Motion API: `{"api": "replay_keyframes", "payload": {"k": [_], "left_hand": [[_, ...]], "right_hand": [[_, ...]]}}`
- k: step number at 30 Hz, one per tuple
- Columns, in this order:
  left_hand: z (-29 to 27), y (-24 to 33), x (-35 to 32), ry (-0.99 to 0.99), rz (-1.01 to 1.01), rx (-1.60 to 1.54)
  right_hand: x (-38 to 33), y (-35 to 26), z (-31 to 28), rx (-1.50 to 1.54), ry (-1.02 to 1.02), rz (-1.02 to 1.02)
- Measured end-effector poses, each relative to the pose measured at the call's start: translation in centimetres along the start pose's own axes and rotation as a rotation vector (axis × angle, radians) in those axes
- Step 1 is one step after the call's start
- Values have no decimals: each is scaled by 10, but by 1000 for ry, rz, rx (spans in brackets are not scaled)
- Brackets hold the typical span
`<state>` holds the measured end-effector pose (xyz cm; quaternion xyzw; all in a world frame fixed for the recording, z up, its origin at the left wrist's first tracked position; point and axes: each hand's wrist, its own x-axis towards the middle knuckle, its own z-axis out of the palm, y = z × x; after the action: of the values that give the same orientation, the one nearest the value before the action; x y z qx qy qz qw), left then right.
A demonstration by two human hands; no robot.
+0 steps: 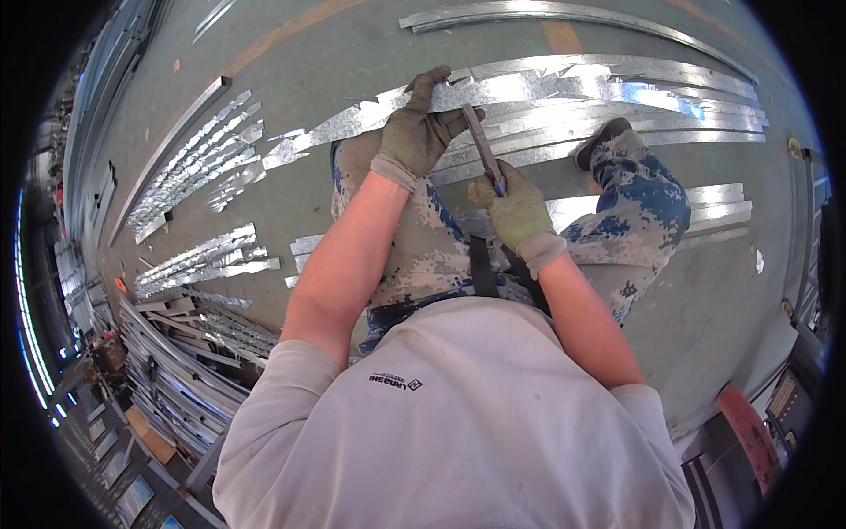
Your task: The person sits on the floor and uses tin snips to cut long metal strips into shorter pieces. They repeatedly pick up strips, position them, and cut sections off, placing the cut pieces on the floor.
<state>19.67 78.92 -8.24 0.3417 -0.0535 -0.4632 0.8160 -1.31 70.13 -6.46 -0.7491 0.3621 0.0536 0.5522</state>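
Both my hands wear grey-green work gloves. My left hand [416, 132] is closed around a long shiny sheet-metal strip [520, 86], with fingers over its far edge and the thumb on the near side. The strip is raised across my knees and has jagged, notched parts along its edge. My right hand [515, 207] is wrapped round a long narrow grey hand tool [481, 145] with a blue part at the grip. Its far tip reaches the strip's near edge, beside my left thumb. I cannot make out the tool's exact kind or whether its tip touches the metal.
Several flat metal strips [538, 123] lie on the green floor beyond my legs. Notched strips [198, 159] and a long bar [167, 159] lie to the left. A stack of metal profiles [172, 379] stands at lower left. Long rails [529, 11] lie at the far side.
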Motion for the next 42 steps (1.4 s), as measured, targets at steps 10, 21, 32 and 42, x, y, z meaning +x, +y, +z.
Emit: {"api": "replay_keyframes", "payload": {"k": [10, 21, 32, 42], "left_hand": [[2, -1, 1, 12, 14, 28], [1, 0, 2, -15, 23, -59], [-6, 5, -3, -162, 17, -169], [-12, 3, -6, -143, 39, -178]], "right_hand": [[7, 19, 9, 82, 15, 11], [-9, -17, -14, 300, -157, 171], [-21, -21, -34, 1236, -721, 259], [-21, -13, -27, 1437, -910, 247]]}}
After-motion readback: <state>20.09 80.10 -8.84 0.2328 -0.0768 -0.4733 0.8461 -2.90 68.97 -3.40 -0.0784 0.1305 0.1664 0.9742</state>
